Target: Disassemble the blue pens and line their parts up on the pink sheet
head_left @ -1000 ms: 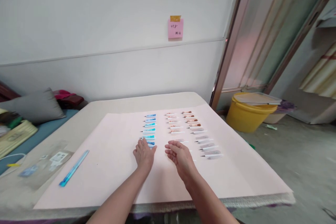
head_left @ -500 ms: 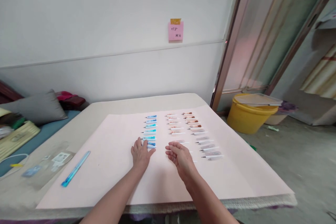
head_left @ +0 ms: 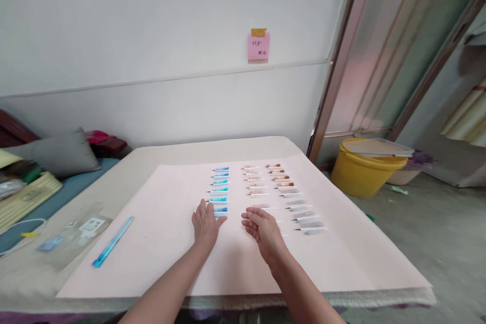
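Note:
A large pale pink sheet covers the table. On it lie three columns of small capped pieces with white stems: a blue column, a pink-orange column and a brown-to-grey column. My left hand rests flat on the sheet, fingers stretched out, its tips touching the nearest blue pieces. My right hand hovers at the near end of the middle column, fingers loosely curled, palm turned left; whether it holds anything is hidden.
A blue pen and a clear plastic bag with labels lie at the table's left. A grey cushion and clutter sit further left. A yellow bucket stands on the floor at right. A pink note hangs on the wall.
Both hands stay nearly in place at the near ends of the columns; the left hand shifts slightly over the last blue pieces. The view has drifted a little.

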The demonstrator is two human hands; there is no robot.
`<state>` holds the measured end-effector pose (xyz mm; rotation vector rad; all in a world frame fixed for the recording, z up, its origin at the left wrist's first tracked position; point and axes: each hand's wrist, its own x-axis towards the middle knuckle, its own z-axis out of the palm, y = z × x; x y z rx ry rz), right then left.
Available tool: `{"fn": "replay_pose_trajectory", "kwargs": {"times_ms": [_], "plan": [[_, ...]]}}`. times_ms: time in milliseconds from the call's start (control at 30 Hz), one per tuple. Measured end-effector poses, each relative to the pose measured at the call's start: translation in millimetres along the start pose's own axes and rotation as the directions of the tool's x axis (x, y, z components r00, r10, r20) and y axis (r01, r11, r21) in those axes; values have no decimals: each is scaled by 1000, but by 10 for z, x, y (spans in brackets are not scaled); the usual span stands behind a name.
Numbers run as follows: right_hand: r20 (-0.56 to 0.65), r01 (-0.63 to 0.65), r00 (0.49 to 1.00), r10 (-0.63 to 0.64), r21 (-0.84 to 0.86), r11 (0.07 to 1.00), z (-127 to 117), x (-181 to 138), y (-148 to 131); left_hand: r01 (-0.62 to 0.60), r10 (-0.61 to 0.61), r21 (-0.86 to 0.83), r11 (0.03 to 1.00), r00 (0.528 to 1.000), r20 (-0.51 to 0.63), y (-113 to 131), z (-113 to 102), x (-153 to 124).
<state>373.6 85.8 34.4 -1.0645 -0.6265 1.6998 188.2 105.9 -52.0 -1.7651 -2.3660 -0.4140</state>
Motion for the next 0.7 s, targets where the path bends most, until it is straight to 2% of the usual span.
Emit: {"fn": "replay_pose_trajectory", "kwargs": {"times_ms": [133,267,400,500,567,633,700], "plan": [[13,0,1000,0,-12,1000,-23,7,11,28,-27,-22,999,999,43,-49,-73,-123],[23,2,1000,0,-72,997,-42,36,82,-3,4,-17,1000,996,86,-144,-182,-378],[59,135,991,-123,-296,945,-29,65,217,27,-22,-26,999,982,186,-134,-307,-782],[154,268,963,-222,-446,854,18,-21,381,0,19,-78,997,969,247,-40,-352,-1237],[292,409,912,-289,-590,696,53,-184,579,-124,172,-172,977,940,295,38,-367,-1615],[439,481,871,-219,-678,556,65,-431,878,-235,313,-278,932,906,285,119,-409,-2029],[521,478,853,-37,-751,456,27,-723,1250,-274,364,-337,900,900,241,195,-503,-2444]]}}
